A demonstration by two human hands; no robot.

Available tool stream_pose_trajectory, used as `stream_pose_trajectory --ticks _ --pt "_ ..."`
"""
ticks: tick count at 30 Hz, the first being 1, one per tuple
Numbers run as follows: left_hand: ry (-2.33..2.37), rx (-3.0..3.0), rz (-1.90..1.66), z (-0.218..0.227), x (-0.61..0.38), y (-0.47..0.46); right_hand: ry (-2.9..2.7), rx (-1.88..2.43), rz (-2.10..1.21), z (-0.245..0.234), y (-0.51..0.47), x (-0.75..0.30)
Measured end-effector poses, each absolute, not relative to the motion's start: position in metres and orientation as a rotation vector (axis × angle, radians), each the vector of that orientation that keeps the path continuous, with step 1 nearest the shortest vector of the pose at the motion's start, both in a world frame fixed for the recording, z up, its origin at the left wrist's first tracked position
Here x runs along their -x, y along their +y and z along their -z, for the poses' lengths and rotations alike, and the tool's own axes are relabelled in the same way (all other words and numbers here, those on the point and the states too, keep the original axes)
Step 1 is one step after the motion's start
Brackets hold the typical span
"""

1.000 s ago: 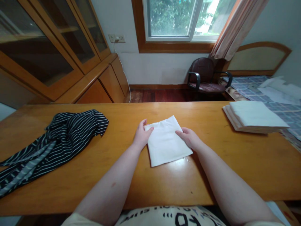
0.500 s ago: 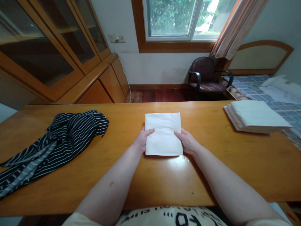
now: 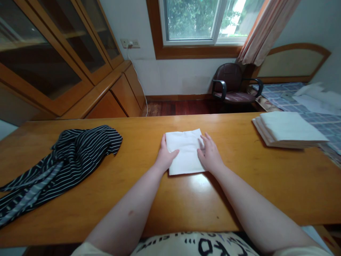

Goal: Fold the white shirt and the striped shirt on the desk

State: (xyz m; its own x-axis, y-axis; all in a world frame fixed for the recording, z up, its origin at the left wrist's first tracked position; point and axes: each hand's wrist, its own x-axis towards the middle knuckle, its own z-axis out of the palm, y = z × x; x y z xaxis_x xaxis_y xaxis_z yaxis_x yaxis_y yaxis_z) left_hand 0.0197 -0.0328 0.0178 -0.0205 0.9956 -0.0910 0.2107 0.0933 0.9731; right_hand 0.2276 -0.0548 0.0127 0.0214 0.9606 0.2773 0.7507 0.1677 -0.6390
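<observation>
The left forearm and the right forearm, both bare, reach over the near edge of the worktop and slant toward each other. The left hand points its fingers toward the far edge, thumb turned inward. The right hand has its fingers slightly spread, thumb apart and facing the other.

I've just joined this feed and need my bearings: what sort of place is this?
Probably a bedroom in a home: a bed with a checked cover stands at the right, a pinkish curtain hangs beside the window, and a glass-fronted cabinet stands at the left.
</observation>
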Motion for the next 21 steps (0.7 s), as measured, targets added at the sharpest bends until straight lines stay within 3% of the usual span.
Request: stream_pose_trajectory --ticks 3,8,21 --pt "1.631 -1.722 -0.991 -0.021 -0.019 -0.037 -2.119 1.576 -0.362 -0.015 -0.059 -0.223" --pt "1.352 -2.22 -0.705 -0.027 -0.024 -0.048 -2.32 1.679 -0.371 -0.012 -0.059 -0.218" --pt "1.644 -2.367 -0.155 -0.008 -0.035 -0.048 -2.311 1.914 -0.377 -0.02 -0.055 -0.212"
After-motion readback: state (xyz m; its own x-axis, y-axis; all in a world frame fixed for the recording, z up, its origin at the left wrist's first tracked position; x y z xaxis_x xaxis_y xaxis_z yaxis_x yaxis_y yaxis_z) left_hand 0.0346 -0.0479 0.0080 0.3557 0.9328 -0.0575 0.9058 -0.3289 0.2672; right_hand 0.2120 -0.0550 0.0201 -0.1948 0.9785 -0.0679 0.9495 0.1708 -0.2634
